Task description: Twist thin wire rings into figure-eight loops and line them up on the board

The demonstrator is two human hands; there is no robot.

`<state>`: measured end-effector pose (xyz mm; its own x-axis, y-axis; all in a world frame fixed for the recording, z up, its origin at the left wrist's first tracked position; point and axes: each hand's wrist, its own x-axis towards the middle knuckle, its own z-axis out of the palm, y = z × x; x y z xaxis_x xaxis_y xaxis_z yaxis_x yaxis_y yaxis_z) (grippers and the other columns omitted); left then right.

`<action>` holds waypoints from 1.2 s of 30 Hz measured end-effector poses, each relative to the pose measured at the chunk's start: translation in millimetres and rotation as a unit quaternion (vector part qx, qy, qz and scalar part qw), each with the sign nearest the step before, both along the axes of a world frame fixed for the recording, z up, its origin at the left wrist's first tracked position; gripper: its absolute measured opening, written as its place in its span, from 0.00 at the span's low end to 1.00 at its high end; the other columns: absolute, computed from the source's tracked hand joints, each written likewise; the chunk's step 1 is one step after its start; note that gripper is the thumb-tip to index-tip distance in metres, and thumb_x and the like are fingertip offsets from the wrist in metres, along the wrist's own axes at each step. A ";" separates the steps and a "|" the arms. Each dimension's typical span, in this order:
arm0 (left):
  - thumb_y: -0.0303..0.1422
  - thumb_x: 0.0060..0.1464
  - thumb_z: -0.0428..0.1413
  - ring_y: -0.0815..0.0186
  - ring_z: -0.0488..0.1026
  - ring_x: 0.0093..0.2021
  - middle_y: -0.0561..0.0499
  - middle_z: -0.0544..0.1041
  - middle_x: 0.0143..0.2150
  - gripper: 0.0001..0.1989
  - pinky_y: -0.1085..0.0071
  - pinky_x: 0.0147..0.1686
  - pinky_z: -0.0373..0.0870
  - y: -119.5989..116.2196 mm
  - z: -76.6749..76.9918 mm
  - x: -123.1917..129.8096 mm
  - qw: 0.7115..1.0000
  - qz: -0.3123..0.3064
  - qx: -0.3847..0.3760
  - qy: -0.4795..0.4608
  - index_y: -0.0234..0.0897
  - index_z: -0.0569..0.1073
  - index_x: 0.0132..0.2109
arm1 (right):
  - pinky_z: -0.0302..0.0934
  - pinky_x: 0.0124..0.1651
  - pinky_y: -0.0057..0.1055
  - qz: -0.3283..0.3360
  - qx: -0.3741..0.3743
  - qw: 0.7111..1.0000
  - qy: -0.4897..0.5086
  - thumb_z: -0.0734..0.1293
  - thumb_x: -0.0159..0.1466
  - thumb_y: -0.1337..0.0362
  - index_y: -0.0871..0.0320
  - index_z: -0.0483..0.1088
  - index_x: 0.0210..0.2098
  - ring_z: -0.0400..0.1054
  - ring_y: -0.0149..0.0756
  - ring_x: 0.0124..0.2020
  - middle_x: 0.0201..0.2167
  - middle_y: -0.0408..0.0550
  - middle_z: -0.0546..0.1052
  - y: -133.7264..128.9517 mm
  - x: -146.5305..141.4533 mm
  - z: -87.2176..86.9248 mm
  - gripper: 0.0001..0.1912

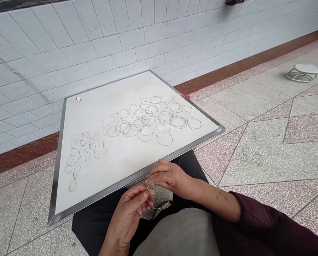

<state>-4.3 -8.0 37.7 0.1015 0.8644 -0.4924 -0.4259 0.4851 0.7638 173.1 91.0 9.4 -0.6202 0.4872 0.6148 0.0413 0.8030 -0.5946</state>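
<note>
Over my lap, just off the table's near edge, my left hand (133,202) pinches a thin wire loop (164,206) together with what looks like a small tan piece (151,191). My right hand (172,176) meets it from the right, its fingers pressed together on the wire at the same spot. The loop's free curve hangs below my right hand. Fingertips hide how the wire runs between the two hands. On the white table (124,170), many thin wire rings (145,133) lie overlapping. To their left lie several wires twisted into figure-eights (74,177).
A metal rim (137,174) edges the table. A small red-and-white item (78,100) sits at its far left corner. Behind stands a white tiled wall (132,39). On the speckled floor to the right is a low round stool (303,73).
</note>
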 end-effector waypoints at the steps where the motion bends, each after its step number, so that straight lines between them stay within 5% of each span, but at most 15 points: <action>1: 0.35 0.48 0.66 0.68 0.70 0.33 0.48 0.77 0.35 0.07 0.72 0.34 0.66 -0.1 -0.2 0.6 1.000 0.003 -0.001 -0.014 0.36 0.82 0.35 | 0.65 0.37 0.28 0.003 0.003 1.000 0.001 0.65 0.68 0.63 0.56 0.77 0.42 0.66 0.32 0.35 0.33 0.48 0.76 0.2 0.1 0.1 0.08; 19: 0.29 0.46 0.66 0.69 0.72 0.29 0.49 0.78 0.31 0.05 0.73 0.31 0.68 -6.3 -7.1 11.4 0.990 0.040 -0.053 -0.124 0.35 0.80 0.34 | 0.64 0.36 0.30 0.037 0.059 0.998 -0.002 0.65 0.69 0.66 0.57 0.76 0.43 0.67 0.31 0.32 0.32 0.47 0.77 -0.4 1.1 6.8 0.08; 22: 0.28 0.47 0.65 0.69 0.72 0.29 0.49 0.78 0.31 0.03 0.71 0.34 0.69 -6.8 -8.7 12.7 0.987 0.053 -0.050 -0.141 0.35 0.79 0.32 | 0.65 0.38 0.29 0.049 0.019 0.999 0.002 0.64 0.69 0.64 0.58 0.76 0.43 0.67 0.31 0.33 0.32 0.47 0.77 -1.0 0.7 6.3 0.09; 26: 0.27 0.45 0.66 0.71 0.72 0.30 0.51 0.77 0.33 0.04 0.72 0.38 0.71 -4.9 -8.9 12.7 0.985 0.101 -0.033 -0.138 0.34 0.78 0.30 | 0.66 0.41 0.30 0.029 -0.136 0.990 -0.002 0.62 0.69 0.53 0.58 0.76 0.45 0.68 0.33 0.38 0.35 0.50 0.76 0.8 0.9 4.9 0.18; 30: 0.27 0.43 0.68 0.72 0.72 0.32 0.50 0.77 0.39 0.06 0.73 0.39 0.73 -2.1 -7.7 10.4 0.977 0.159 -0.019 -0.139 0.35 0.79 0.32 | 0.62 0.34 0.26 0.033 -0.362 0.931 0.027 0.60 0.70 0.49 0.58 0.74 0.46 0.65 0.29 0.30 0.29 0.44 0.72 4.5 2.1 1.8 0.20; 36: 0.26 0.43 0.68 0.75 0.70 0.29 0.51 0.75 0.40 0.06 0.73 0.40 0.75 1.6 -5.8 8.0 0.970 0.199 -0.006 -0.141 0.34 0.78 0.30 | 0.49 0.22 0.18 0.254 -0.634 0.719 0.128 0.72 0.60 0.50 0.60 0.72 0.45 0.57 0.21 0.22 0.25 0.39 0.68 7.8 1.8 -18.6 0.23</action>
